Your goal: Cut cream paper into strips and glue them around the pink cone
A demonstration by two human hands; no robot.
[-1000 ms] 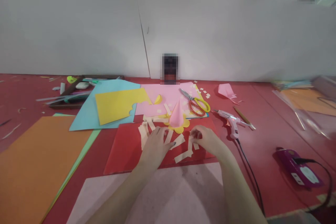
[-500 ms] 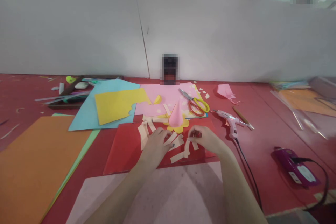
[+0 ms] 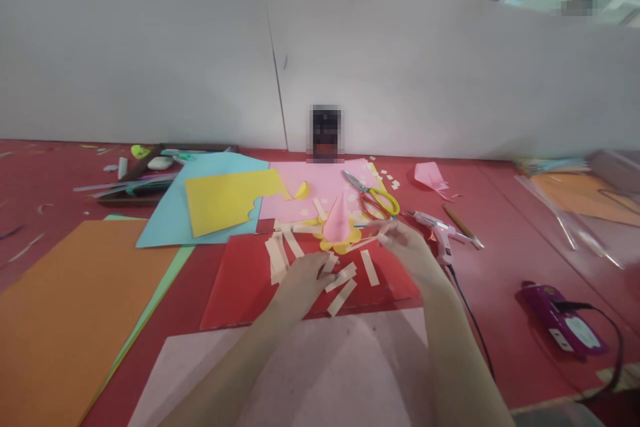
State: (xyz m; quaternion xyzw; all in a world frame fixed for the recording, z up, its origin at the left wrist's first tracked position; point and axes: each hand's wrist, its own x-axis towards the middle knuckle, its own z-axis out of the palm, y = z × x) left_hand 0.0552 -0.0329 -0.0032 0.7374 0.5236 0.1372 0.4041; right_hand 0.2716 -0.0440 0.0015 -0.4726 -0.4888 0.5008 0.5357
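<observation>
My left hand (image 3: pixel 304 275) rests on a red paper sheet (image 3: pixel 240 280), its fingertips touching cream paper strips (image 3: pixel 342 284) scattered there. My right hand (image 3: pixel 407 248) is lifted a little and pinches one thin cream strip (image 3: pixel 364 242), which points left toward a pink paper cone (image 3: pixel 337 218). The cone stands upright on a yellow scalloped paper piece (image 3: pixel 345 243) at the red sheet's far edge. More cream strips (image 3: pixel 278 255) lie to the left of my left hand.
Scissors (image 3: pixel 373 195) with yellow and red handles lie on a pink sheet (image 3: pixel 320 181). A glue gun (image 3: pixel 443 230) with a cord sits right of my hand, a purple device (image 3: pixel 567 320) farther right. Yellow (image 3: pixel 225 199), blue, orange (image 3: pixel 60 307) sheets lie left. A white partition (image 3: pixel 200 53) stands behind.
My right hand lifted from the strips and moved up and right, now pinching one strip near the cone. My left hand stayed on the red sheet, drawing back slightly.
</observation>
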